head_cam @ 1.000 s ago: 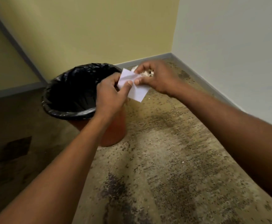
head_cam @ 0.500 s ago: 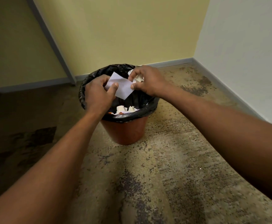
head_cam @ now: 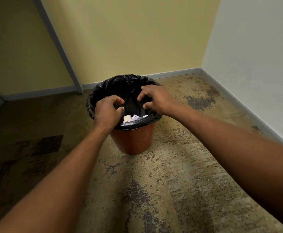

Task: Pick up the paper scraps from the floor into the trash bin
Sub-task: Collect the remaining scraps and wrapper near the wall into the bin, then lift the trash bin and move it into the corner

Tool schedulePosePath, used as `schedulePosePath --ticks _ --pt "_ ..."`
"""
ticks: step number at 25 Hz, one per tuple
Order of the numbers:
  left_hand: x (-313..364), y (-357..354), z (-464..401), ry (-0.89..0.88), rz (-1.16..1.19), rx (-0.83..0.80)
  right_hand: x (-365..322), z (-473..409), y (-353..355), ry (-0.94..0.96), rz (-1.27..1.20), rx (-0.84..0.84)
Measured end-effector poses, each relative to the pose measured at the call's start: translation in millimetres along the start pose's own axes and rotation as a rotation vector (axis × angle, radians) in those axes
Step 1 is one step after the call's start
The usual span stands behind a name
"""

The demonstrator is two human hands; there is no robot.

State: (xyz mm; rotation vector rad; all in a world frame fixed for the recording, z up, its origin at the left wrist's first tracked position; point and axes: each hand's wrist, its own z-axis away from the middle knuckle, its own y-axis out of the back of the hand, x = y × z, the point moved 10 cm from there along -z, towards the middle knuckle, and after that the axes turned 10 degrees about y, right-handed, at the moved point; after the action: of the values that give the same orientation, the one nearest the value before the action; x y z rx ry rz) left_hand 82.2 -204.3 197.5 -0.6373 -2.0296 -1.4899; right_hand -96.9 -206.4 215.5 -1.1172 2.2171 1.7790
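An orange trash bin lined with a black bag stands on the carpet near the room's corner. White paper scraps lie at the bottom of the bin. My left hand hovers over the bin's near left rim, fingers loosely curled, holding nothing. Over the right side of the opening is my right hand, with spread, bent fingers and nothing in it. The two hands are a little apart.
Mottled beige carpet with dark patches covers the floor. A yellow wall with grey skirting stands behind the bin, a white wall to the right, and a grey door frame at the left.
Both hands held a white sheet of paper over the bin; now it is gone from them and the fingers have spread apart. More paper lies inside the bin.
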Motion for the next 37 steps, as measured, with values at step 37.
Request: schedulePosePath --ticks 37 --pt "-43 24 -55 0.43 -0.687 -0.265 92 -8 13 -0.57 0.229 -0.21"
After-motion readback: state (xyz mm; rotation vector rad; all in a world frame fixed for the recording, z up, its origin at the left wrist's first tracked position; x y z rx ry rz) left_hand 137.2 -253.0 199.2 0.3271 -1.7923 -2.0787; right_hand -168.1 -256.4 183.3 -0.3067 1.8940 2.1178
